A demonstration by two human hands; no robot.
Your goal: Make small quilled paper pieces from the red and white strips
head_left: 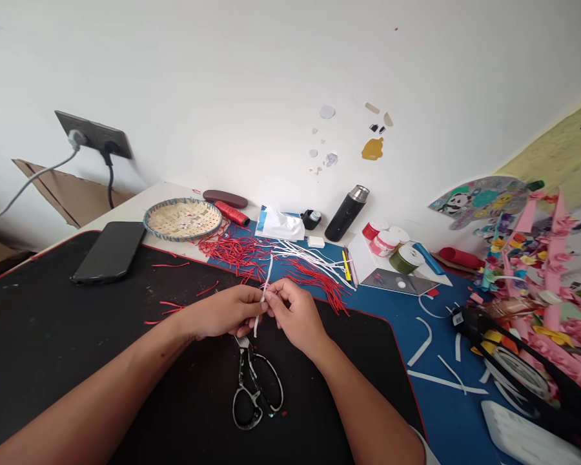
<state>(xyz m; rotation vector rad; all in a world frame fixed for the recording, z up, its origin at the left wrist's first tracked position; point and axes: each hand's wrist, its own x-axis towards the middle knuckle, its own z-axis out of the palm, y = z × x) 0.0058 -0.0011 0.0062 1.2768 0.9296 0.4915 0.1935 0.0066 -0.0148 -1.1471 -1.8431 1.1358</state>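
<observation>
Between my two hands, over the black mat [184,400], stands a white cord [269,274], its upper end pointing to the wall and its lower end hanging below my fingers. My left hand [232,310] pinches it from the left. From the right, my right hand [293,313] closes thumb and fingertips on the same cord. Black-handled scissors [254,387] lie just below my hands, their blades partly hidden under my left hand. Beyond my fingers are a pile of red cords [235,255] and a bundle of white cords [314,257].
A phone [109,252] lies at left near a woven basket [183,219]. Behind are a red thread spool [232,213], a tissue pack [281,224] and a black thermos [347,213]. Ribbon rolls [386,242], white strips [420,342] and paper flowers [556,239] crowd the right.
</observation>
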